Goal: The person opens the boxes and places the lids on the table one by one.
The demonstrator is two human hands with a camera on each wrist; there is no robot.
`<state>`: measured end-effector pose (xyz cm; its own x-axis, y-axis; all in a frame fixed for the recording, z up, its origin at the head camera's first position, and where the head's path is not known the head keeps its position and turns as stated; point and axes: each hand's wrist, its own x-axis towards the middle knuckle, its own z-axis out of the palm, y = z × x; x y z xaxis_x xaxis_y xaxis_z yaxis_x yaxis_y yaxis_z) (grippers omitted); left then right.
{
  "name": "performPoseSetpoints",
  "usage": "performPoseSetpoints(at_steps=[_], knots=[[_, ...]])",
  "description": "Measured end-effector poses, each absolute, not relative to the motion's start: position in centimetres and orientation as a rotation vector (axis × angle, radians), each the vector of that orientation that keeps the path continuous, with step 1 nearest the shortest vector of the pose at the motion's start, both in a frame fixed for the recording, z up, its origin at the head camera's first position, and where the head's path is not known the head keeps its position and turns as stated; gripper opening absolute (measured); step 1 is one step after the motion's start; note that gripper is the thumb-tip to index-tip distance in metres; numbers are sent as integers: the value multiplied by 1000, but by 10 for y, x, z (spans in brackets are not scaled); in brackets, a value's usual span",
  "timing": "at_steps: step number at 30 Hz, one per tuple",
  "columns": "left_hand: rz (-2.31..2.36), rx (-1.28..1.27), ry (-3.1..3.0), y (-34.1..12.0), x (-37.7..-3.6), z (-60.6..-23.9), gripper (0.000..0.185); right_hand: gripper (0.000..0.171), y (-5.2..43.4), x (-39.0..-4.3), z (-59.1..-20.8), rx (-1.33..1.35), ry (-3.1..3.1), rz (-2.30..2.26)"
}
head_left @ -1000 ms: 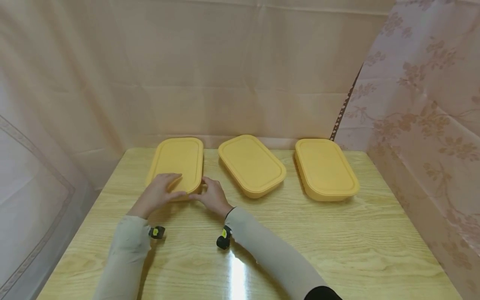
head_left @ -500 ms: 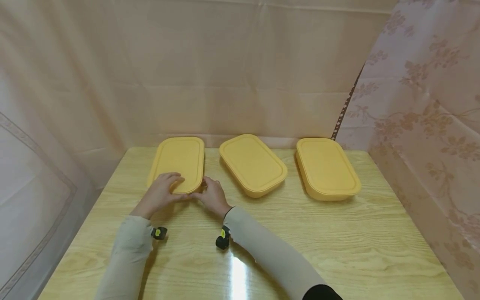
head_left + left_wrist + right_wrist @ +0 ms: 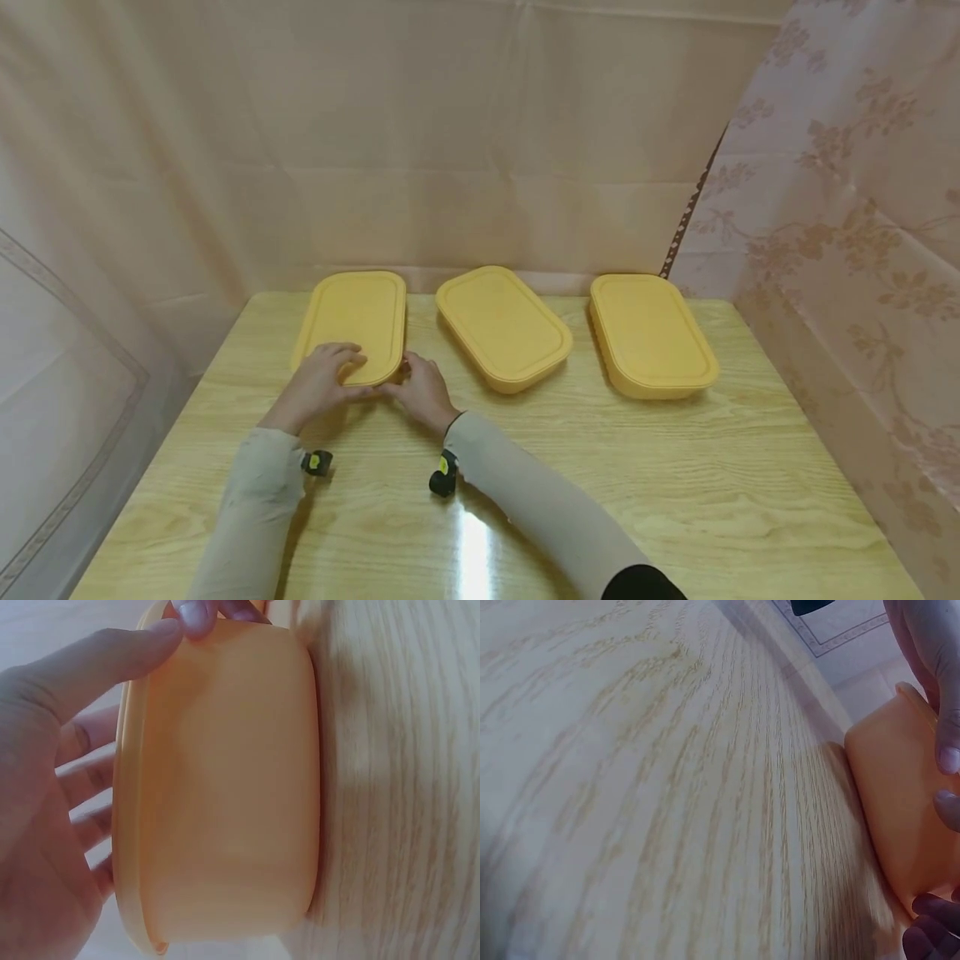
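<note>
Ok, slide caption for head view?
Left hand and right hand at the near end of the left yellow box; middle box and right box alongside, on a table.

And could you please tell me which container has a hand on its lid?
The leftmost container: the left hand rests on its lid, the right hand at its corner. The middle container and rightmost container are untouched.

— Where is the head view looking from?
— It's facing forward and down from above the table [image 3: 712, 483], farthest back.
— And the left wrist camera [image 3: 318, 463]?
— It's facing the near end of the leftmost yellow box [image 3: 225, 780], close up, its picture lying sideways.
— The right wrist camera [image 3: 443, 475]?
— It's looking low across the table, catching that box at one side; all views are sharing it.
</note>
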<state>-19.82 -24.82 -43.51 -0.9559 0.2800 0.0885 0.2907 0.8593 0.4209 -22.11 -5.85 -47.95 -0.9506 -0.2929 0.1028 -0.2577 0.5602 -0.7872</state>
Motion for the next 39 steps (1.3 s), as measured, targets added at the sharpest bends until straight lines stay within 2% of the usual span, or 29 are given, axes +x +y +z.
performPoseSetpoints(at_steps=[8, 19, 39], knots=[[-690, -488, -2980, -247, -198, -433, 56, 50, -59, -223, -479, -518, 2736, -1406], [-668, -592, -2900, -242, -197, -434, 29, 45, -59, -223, -480, -510, 2719, -1451], [-488, -645, -2831, -238, -190, -433, 24, 47, -63, -223, -485, -482, 2693, -1483]])
